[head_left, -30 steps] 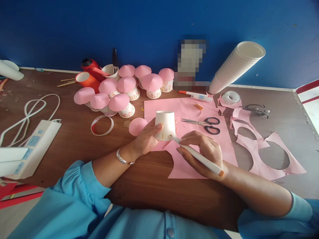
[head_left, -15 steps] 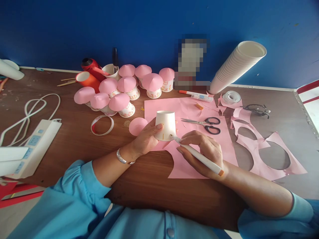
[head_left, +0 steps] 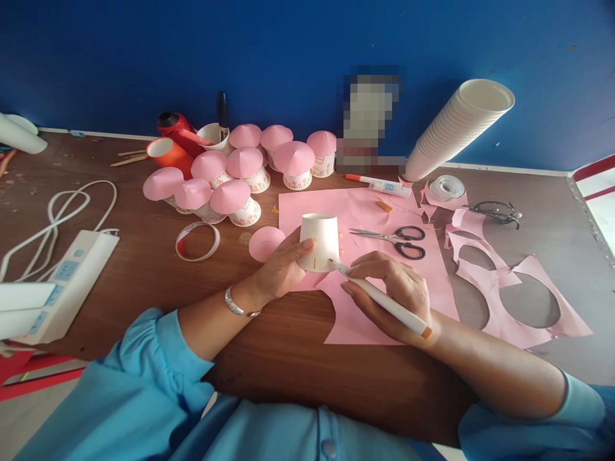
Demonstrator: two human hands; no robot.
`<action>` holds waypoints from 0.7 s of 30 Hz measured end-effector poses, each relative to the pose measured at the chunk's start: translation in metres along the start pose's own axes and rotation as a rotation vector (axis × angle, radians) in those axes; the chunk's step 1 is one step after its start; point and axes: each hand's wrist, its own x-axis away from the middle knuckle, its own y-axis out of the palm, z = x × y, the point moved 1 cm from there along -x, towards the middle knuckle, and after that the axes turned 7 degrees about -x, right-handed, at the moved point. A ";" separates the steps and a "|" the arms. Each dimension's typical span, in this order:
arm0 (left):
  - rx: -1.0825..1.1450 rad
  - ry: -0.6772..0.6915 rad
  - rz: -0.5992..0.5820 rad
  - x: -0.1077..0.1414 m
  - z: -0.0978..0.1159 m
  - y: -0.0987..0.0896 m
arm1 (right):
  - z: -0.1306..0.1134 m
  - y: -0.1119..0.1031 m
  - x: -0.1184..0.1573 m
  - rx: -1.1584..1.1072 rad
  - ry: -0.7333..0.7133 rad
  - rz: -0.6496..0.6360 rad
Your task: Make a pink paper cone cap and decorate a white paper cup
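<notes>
A white paper cup [head_left: 320,240] is upside down in my left hand [head_left: 283,269], whose thumb presses on its side; the other fingers go behind it. Short orange-brown lines mark the cup near its rim. My right hand [head_left: 396,288] is closed around a white marker [head_left: 384,304] with an orange-brown end, and the marker's tip touches the cup's lower right side. Beneath the hands lies a pink paper sheet [head_left: 362,320]. A pink paper disc [head_left: 266,244] is just left of the cup, and black-handled scissors [head_left: 401,241] rest on the sheet at the right.
Several white cups with pink cone roofs [head_left: 245,162] stand at the back left, near an orange cup [head_left: 166,155]. A tape ring [head_left: 197,241] and a power strip [head_left: 67,288] lie left. Stacked cups [head_left: 456,131] lean on the wall; cut pink scraps [head_left: 521,314] lie right.
</notes>
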 end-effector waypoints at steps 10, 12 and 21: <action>0.005 -0.001 0.005 0.000 0.001 0.000 | 0.000 0.001 0.000 -0.004 0.009 0.006; 0.004 -0.001 0.009 0.000 0.000 -0.001 | 0.000 0.001 0.000 -0.007 0.015 0.004; -0.018 0.036 -0.045 -0.001 0.000 0.000 | -0.001 0.000 -0.001 -0.080 0.029 -0.065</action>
